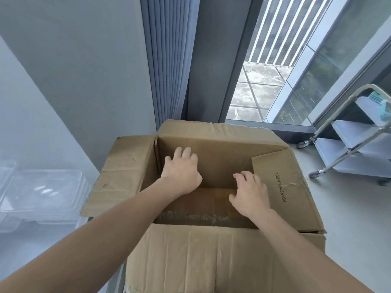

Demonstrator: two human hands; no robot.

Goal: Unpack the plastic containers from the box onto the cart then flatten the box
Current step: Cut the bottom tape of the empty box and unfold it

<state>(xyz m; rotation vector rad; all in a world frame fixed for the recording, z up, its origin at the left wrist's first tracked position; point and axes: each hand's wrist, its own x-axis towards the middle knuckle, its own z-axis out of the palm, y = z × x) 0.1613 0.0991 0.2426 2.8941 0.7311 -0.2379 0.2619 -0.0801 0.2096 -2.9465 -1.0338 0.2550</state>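
As we look down, both our arms reach into the open brown box (222,157). Our left hand (182,169) is at the far side of the box. Its fingers are straight and spread wide, and they look laid flat on the far inside wall. It holds nothing. Our right hand (250,194) is nearer to us and to the right, close to the right flap (296,199). Its fingers are bent a little and close together, and nothing is in them. We cannot tell if the fingertips touch the flap's edge.

The box stands with all four flaps open. The left flap (124,172) sticks out to the left, the far flap (211,131) stands up, and the near flap (207,261) hangs down toward us. A long black number (280,187) is printed on the right flap. Deep inside we see the dark brown bottom (201,206) with a strip of shiny tape across it.

The clear plastic containers (40,191) are out of the box. They sit in a stack on a pale top at the left, just beside the left flap. We cannot tell if that top is part of a cart.

Far off to the right stands a shiny metal cart (355,132) on little wheels, with pale shelves. Behind the box hangs a gray-blue curtain (167,60), with a window (264,87) right of it.
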